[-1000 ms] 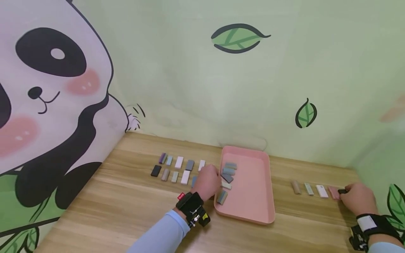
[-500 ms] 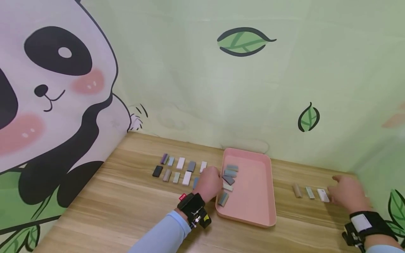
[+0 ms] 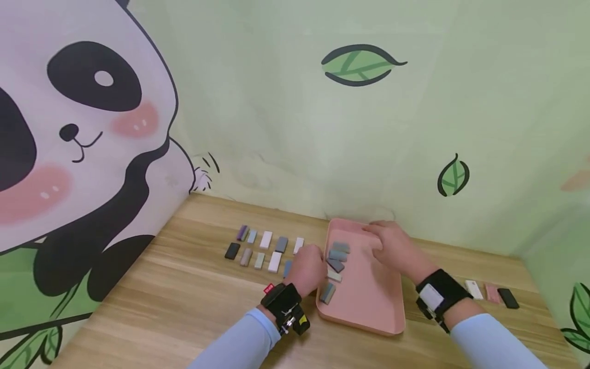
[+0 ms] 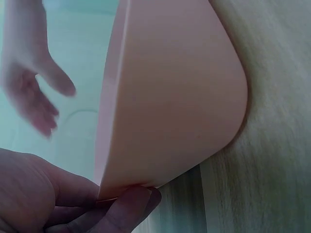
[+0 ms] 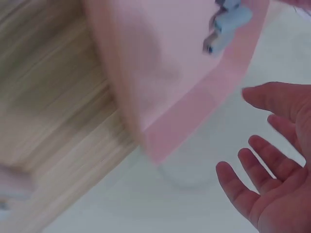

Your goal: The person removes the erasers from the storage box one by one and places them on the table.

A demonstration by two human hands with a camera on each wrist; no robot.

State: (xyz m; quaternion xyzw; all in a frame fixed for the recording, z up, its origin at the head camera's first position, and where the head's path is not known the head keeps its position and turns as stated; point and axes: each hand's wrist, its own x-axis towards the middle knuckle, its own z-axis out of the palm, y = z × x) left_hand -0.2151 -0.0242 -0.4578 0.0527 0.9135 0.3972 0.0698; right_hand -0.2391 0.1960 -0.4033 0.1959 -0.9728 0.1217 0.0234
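Observation:
My left hand (image 3: 306,269) pinches the left rim of a pink tray (image 3: 369,305). In the left wrist view, its thumb and fingers close on the edge of the tray wall (image 4: 180,92). Over the tray's back right part hovers my right hand (image 3: 397,248), holding nothing. The right wrist view shows that hand (image 5: 277,165) with fingers spread, beyond the tray's rim. Several small bars, blue (image 3: 338,255), grey and pale green, lie along the left side inside the tray.
Left of the tray, two rows of small bars include a black one (image 3: 232,250) and a white one (image 3: 274,262). At the right, a white bar (image 3: 473,289), a pink piece (image 3: 492,292) and a black bar (image 3: 508,298) lie in line. A painted wall (image 3: 276,128) stands behind the table.
My right hand has let go of the black bar beside the pink piece and swung left over the tray. My left hand has stayed on the tray rim.

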